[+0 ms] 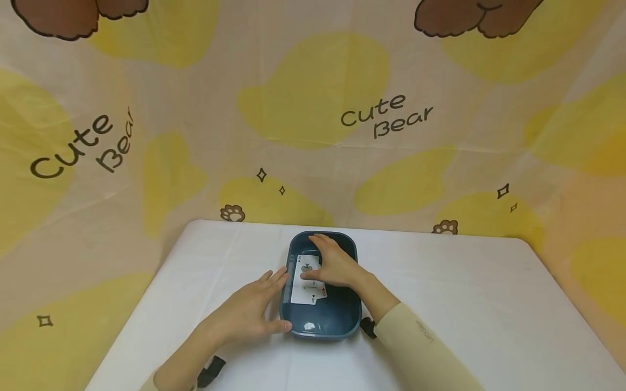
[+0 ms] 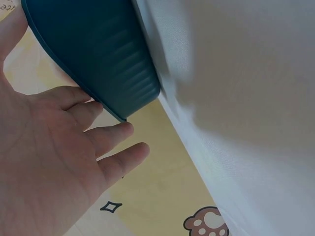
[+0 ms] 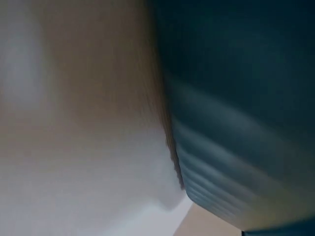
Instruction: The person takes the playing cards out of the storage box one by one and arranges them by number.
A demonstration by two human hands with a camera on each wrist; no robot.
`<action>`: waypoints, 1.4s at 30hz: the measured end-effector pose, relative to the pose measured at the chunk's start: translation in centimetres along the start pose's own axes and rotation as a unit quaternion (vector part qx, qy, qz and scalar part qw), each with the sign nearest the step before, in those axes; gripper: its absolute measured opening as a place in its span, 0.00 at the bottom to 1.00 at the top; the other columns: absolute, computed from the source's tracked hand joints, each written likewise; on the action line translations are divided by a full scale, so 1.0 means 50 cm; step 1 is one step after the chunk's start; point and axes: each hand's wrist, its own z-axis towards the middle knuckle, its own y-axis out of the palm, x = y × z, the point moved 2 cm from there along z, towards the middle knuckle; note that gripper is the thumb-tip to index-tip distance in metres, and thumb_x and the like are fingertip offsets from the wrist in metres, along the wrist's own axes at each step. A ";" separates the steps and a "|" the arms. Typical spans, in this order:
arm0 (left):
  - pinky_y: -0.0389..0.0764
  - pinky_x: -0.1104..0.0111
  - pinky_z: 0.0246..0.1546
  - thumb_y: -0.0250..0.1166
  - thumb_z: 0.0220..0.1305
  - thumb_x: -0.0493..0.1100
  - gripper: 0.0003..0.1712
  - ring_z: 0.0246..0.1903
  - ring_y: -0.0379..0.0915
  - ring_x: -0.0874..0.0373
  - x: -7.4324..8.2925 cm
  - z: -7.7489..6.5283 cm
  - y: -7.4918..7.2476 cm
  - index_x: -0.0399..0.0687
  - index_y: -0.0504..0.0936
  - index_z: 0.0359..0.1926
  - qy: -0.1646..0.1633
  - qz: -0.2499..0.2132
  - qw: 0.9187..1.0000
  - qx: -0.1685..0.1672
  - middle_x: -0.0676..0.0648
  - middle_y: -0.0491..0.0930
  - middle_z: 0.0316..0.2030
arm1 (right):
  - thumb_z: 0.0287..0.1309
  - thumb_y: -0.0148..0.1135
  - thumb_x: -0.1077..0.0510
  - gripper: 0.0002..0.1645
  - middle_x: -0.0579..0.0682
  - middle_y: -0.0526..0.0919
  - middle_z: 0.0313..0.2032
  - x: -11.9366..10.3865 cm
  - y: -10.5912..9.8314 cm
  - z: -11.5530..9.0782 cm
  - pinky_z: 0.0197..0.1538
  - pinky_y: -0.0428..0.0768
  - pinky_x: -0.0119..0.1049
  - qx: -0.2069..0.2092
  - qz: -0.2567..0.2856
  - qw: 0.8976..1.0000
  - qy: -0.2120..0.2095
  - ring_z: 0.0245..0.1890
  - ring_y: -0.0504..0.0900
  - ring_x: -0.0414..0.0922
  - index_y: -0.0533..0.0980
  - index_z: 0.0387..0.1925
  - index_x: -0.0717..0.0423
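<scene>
Playing cards (image 1: 303, 296) lie overlapping inside a dark blue plastic basin (image 1: 337, 320). The upper one shows a large black spade emblem, and a red mark peeks out on a card at the right. My right hand (image 1: 337, 263) reaches over the basin's right rim, thumb and fingers spread wide apart. Its thumb lies over the cards and covers part of them, while the fingertips are near the far inner wall. At the left rim, my left hand (image 1: 251, 309) rests with fingers extended; the left wrist view shows those fingers (image 2: 115, 139) along the basin's edge.
The basin stands on a white-covered table (image 1: 455, 304) near its back edge. Behind hangs a yellow and beige cloth (image 1: 303, 92) with bear prints and lettering. Black straps (image 1: 211, 371) are on the wrists. In the right wrist view only the basin's ribbed outer wall (image 3: 216, 162) and the table show.
</scene>
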 end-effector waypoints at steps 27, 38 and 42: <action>0.64 0.39 0.71 0.72 0.58 0.70 0.59 0.78 0.54 0.37 0.002 -0.004 0.000 0.47 0.62 0.81 -0.001 -0.001 1.000 0.001 0.51 0.55 0.81 | 0.40 0.87 0.39 0.60 0.59 0.74 0.68 0.012 0.041 0.025 0.68 0.69 0.57 -0.050 -0.062 0.997 0.019 0.64 0.70 0.56 0.72 0.72 0.59; 0.64 0.40 0.72 0.72 0.58 0.71 0.59 0.78 0.53 0.38 0.002 -0.004 0.001 0.48 0.61 0.81 -0.004 0.001 1.000 -0.001 0.51 0.55 0.81 | 0.42 0.85 0.39 0.54 0.57 0.76 0.64 0.012 0.046 0.025 0.64 0.71 0.55 -0.057 -0.087 0.994 0.014 0.59 0.71 0.53 0.75 0.70 0.56; 0.64 0.40 0.72 0.72 0.58 0.71 0.59 0.78 0.53 0.38 0.002 -0.004 0.000 0.48 0.61 0.81 -0.005 0.001 1.000 -0.002 0.51 0.55 0.81 | 0.44 0.83 0.39 0.54 0.56 0.76 0.63 0.009 0.046 0.025 0.64 0.71 0.54 -0.065 -0.096 0.993 0.016 0.58 0.71 0.52 0.75 0.70 0.56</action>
